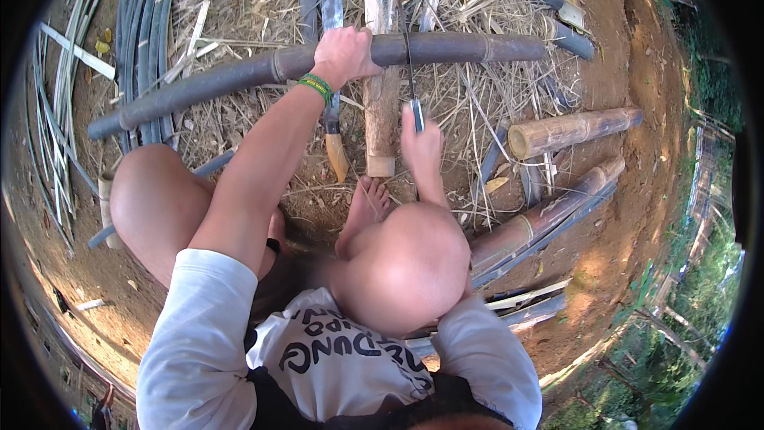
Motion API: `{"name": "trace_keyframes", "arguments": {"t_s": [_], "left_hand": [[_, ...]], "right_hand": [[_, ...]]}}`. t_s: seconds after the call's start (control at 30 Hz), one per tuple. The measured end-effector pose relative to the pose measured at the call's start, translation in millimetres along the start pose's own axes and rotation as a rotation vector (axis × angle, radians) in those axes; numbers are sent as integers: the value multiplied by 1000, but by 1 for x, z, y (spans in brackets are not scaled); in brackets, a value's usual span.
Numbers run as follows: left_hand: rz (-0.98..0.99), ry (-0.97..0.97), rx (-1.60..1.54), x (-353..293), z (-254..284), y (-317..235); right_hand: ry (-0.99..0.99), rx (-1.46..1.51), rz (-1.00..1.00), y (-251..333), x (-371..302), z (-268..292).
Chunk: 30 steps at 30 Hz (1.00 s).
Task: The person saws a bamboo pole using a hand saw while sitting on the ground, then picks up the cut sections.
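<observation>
A long dark bamboo pole (215, 82) lies crosswise in front of me, resting on a wooden block (380, 123). My left hand (344, 54) is wrapped over the pole just left of the block. My right hand (422, 143), somewhat blurred, is closed round the handle of a saw (411, 72). The thin blade, seen nearly edge-on, crosses the pole to the right of the block. Whether its teeth have entered the bamboo cannot be made out. Beside the block, a big knife (336, 155) with a wooden handle lies partly under the pole.
Bundles of split bamboo strips (147, 24) lie at the left. To the right are a cut brown bamboo piece (573, 131) and a longer bamboo length (549, 219). Dry shavings (239, 0) cover the dirt ground. My bare foot (368, 207) is close to the block's near end.
</observation>
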State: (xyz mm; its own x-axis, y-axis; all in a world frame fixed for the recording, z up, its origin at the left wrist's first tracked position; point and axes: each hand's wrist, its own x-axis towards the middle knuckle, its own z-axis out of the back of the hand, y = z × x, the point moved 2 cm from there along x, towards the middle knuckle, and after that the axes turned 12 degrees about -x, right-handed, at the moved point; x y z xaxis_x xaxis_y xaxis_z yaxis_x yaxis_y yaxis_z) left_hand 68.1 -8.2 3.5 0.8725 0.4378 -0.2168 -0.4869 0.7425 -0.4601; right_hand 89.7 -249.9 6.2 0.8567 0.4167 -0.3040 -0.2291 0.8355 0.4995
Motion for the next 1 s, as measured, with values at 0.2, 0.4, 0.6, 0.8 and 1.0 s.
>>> {"name": "trace_keyframes", "arguments": {"t_s": [0.2, 0.4, 0.6, 0.8, 1.0], "left_hand": [[45, 41, -10, 0, 8, 11], [-2, 10, -25, 3, -1, -13], [85, 79, -30, -10, 7, 6], [36, 9, -20, -3, 0, 0], [37, 122, 25, -17, -10, 1]], "right_hand": [[23, -7, -12, -48, -44, -7], [-44, -64, 8, -16, 7, 4], [50, -23, 34, -25, -29, 4], [22, -51, 33, -30, -21, 5], [36, -81, 33, 27, 22, 0]]}}
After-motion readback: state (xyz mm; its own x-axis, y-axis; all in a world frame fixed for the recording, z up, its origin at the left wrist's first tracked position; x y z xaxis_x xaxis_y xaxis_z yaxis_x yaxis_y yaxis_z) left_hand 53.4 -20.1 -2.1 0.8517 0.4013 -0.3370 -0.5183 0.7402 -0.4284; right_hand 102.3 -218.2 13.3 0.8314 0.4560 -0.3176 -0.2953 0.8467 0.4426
